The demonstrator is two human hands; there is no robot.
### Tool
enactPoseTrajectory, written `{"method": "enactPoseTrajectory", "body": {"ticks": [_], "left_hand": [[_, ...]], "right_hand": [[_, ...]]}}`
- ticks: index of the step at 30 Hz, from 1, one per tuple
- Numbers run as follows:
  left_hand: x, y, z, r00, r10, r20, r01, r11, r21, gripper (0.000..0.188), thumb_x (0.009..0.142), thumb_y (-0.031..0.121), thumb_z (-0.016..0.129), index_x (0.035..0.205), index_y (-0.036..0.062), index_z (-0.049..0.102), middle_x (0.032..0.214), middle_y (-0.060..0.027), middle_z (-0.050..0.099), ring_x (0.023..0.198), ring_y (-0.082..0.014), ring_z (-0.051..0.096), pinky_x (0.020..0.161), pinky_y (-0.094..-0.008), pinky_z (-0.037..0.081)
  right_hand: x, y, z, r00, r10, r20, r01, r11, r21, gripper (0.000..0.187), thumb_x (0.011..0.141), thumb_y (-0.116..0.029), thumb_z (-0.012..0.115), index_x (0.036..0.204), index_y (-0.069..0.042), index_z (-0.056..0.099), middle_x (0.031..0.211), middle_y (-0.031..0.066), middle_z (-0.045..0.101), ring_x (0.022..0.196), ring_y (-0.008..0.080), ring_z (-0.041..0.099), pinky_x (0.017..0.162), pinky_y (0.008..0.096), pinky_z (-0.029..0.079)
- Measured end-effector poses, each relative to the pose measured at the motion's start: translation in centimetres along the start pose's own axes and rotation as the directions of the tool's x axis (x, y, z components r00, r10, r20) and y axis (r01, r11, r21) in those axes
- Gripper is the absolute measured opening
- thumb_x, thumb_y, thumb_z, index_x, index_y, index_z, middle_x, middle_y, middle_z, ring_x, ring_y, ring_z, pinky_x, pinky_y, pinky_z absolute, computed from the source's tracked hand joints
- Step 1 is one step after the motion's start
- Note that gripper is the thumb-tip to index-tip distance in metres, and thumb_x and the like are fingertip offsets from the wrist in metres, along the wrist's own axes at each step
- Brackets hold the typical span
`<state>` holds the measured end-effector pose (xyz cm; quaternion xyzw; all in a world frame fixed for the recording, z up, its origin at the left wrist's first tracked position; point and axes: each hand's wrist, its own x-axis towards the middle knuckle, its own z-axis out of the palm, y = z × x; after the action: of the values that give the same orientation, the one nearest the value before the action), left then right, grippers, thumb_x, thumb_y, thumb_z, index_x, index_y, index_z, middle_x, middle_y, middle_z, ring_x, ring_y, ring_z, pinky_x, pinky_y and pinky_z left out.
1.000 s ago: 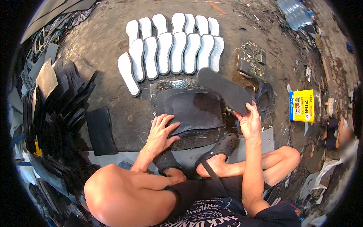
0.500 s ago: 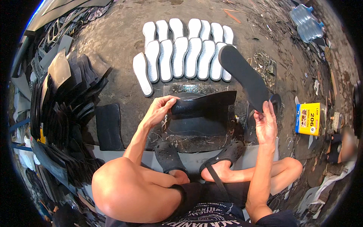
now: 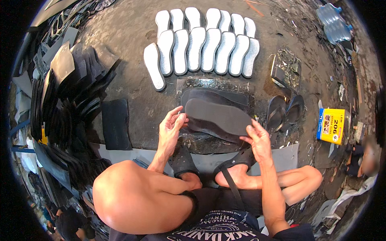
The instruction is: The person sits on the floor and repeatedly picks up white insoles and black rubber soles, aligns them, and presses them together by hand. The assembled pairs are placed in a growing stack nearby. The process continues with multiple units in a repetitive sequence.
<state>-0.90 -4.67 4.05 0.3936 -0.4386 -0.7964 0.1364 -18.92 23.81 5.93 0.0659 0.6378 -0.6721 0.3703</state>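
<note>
1. Holding a dark grey sole (image 3: 219, 117) near level, low in front of the body; its long axis slants down toward the right.
2. Right hand (image 3: 259, 140): closed on the sole's right end, thumb above, fingers at the edge.
3. Left hand (image 3: 169, 127): fingers part-curled at the sole's left end. Cannot tell whether it grips the sole or only steadies it.
4. Sole position: above a dark sheet (image 3: 235, 96), covering much of it. Contact between the two cannot be told. A curved line shows on the sheet's uncovered part.
5. The sheet lies on a worn dark board (image 3: 209, 83), set on the ground (image 3: 132, 60) beyond the person's dark clogs (image 3: 185, 160).
6. Beyond the board: white-topped soles (image 3: 197, 50) in two rows, the leftmost of the nearer row tilted.
7. Left side: black rectangular piece (image 3: 115, 124) flat on the ground; past it, a heap of dark sheets (image 3: 68, 104).
8. Right side: pair of dark flip-flops (image 3: 276, 114), then a yellow container (image 3: 332, 126).
</note>
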Motion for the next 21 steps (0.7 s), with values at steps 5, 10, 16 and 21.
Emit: {"method": "enactPoseTrajectory", "body": {"ticks": [5,10,16,21], "left_hand": [[0.0,-0.7,0.4,0.972,0.156,-0.174,-0.096,0.946,0.311,0.044,0.100,0.015,0.086,0.137,-0.0035,0.074,0.109,-0.0058,0.078,0.096,-0.0099,0.070,0.088,-0.0259,0.057],[-0.8,-0.5,1.0,0.951,0.244,-0.191,-0.116,0.852,0.511,0.037,0.095,0.016,0.091,0.126,-0.0027,0.082,0.103,-0.0061,0.079,0.091,-0.0088,0.071,0.084,-0.0265,0.058],[-0.6,-1.9,0.2,0.962,0.175,-0.209,-0.023,0.816,0.578,0.038,0.094,0.020,0.091,0.124,-0.0010,0.083,0.104,-0.0090,0.082,0.093,-0.0122,0.073,0.086,-0.0297,0.058],[-0.4,-2.4,0.2,0.953,0.249,-0.170,-0.078,0.748,0.660,0.032,0.094,0.013,0.089,0.123,-0.0006,0.084,0.101,-0.0087,0.081,0.088,-0.0121,0.073,0.083,-0.0288,0.058]], "right_hand": [[-0.5,1.3,1.4,1.000,-0.020,0.012,0.021,0.988,-0.151,0.051,0.108,-0.018,0.076,0.153,-0.003,0.060,0.113,0.0091,0.078,0.101,0.0156,0.074,0.084,0.0351,0.069],[-0.7,1.4,0.8,0.981,-0.161,-0.108,0.117,0.937,-0.328,0.046,0.104,-0.013,0.081,0.145,-0.004,0.062,0.098,0.0075,0.079,0.087,0.0104,0.072,0.075,0.0288,0.066],[-1.4,1.7,1.1,0.982,-0.119,-0.148,0.055,0.924,-0.377,0.036,0.105,-0.011,0.078,0.137,0.001,0.067,0.104,0.0107,0.081,0.091,0.0106,0.073,0.074,0.0284,0.065],[-1.0,2.8,0.5,0.987,-0.085,-0.134,0.041,0.951,-0.305,0.036,0.106,-0.011,0.077,0.139,0.000,0.066,0.105,0.0106,0.081,0.091,0.0111,0.074,0.077,0.0290,0.064]]}}
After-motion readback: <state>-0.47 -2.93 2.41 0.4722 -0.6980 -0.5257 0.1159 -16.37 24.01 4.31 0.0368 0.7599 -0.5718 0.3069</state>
